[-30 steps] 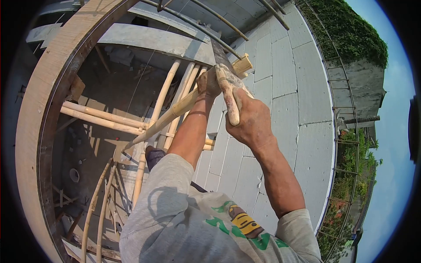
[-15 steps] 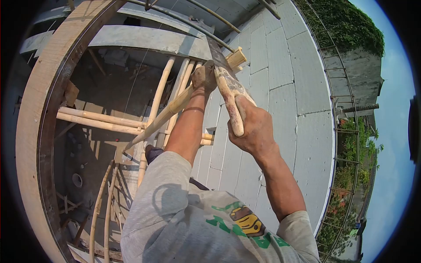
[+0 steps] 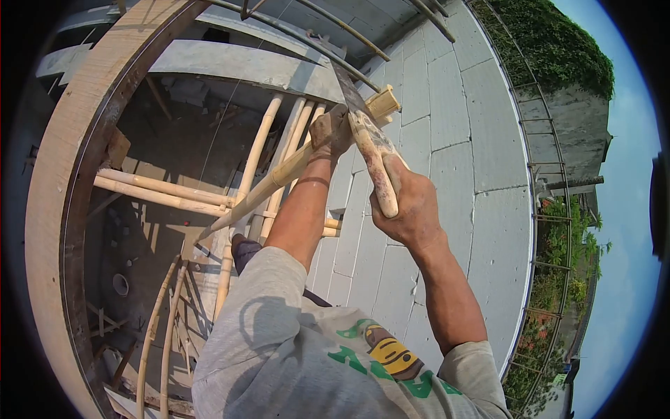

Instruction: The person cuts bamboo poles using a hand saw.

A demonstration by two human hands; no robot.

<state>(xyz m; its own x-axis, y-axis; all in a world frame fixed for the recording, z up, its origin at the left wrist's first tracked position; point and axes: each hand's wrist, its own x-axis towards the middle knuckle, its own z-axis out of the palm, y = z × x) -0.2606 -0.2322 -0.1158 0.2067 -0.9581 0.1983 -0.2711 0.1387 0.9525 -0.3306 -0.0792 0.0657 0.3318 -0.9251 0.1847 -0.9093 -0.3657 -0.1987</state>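
Note:
My right hand (image 3: 412,206) is closed around the worn, pale handle of a handsaw (image 3: 375,152). The saw's dark blade points away from me and crosses a thick bamboo pole (image 3: 269,183) close to its far end. My left hand (image 3: 329,133) grips that pole just left of the blade. The pole slants from the lower left up to the right, and its cut, split-looking end (image 3: 384,102) sticks out beyond the saw. How deep the blade sits in the bamboo I cannot tell.
A grey block wall (image 3: 450,167) lies at right. On the left, a large timber beam (image 3: 49,230) curves past an opening with a floor far below. Several bamboo poles (image 3: 167,192) form a frame there. A steel rebar cage (image 3: 551,265) runs along the right edge.
The view has shifted slightly. Both hands, the saw and the bamboo's end appear a little farther right and slightly lower. The grips are the same.

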